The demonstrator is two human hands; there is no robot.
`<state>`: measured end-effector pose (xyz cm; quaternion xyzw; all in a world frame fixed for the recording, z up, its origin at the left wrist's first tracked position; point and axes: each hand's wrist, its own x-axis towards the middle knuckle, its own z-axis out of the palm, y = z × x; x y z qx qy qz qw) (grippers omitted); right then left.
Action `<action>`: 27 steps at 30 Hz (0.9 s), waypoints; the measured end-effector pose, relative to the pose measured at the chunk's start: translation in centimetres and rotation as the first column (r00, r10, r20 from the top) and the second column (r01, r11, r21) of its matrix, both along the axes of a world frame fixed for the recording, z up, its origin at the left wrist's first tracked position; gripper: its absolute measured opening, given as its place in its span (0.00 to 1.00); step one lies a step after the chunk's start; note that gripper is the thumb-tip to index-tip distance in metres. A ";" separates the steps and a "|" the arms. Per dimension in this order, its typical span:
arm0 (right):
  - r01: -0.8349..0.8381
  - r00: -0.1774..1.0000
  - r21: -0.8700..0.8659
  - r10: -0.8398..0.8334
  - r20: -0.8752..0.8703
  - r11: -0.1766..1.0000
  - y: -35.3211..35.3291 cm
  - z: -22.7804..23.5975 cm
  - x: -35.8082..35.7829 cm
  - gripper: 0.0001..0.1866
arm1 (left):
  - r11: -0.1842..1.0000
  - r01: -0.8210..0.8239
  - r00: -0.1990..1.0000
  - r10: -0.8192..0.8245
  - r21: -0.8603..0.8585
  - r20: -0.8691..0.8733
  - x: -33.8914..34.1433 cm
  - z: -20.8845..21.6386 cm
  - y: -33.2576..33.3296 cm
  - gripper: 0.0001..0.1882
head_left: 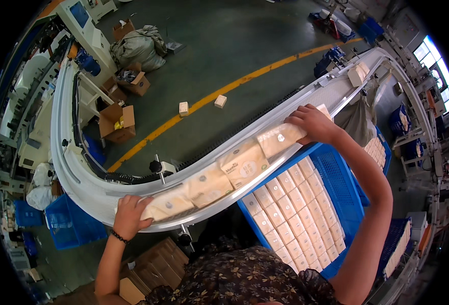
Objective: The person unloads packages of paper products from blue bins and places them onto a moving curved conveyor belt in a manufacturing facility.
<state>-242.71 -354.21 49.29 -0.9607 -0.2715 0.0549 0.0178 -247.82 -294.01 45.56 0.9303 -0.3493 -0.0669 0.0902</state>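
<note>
A row of several cream soft-wrapped tissue packs lies end to end on the curved conveyor in front of me. My left hand grips the left end of the row, thumb on the near side and fingers curled over the end. At the other end, my right hand is wrapped over the last packs, its fingers on the far side. Below the conveyor, to the right, a blue crate holds many similar packs in tight rows. Farther along the belt, another pack stands alone.
Two packs lie on the floor beside a yellow line. Open cardboard boxes and a grey sack stand at the far left. Another blue crate sits left of the conveyor. A black clamp knob rises from the far rail.
</note>
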 end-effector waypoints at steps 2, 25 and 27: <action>-0.065 0.997 -0.096 0.061 -0.041 0.993 0.4 -0.7 1.3 0.38 | 0.996 0.063 0.997 -0.059 0.066 -0.059 1.4 -0.7 -0.1 0.34; 0.988 0.147 -0.020 -0.960 -0.236 0.156 -16.5 -26.1 -57.1 0.29 | 0.741 0.499 0.664 -0.660 -0.450 -0.352 -6.8 -20.0 -50.3 0.28; 0.998 -0.045 -0.062 -0.957 -0.285 -0.029 -16.2 -28.1 -62.9 0.33 | 0.738 0.625 0.663 -0.674 -0.254 -0.326 -5.6 -23.8 -56.0 0.33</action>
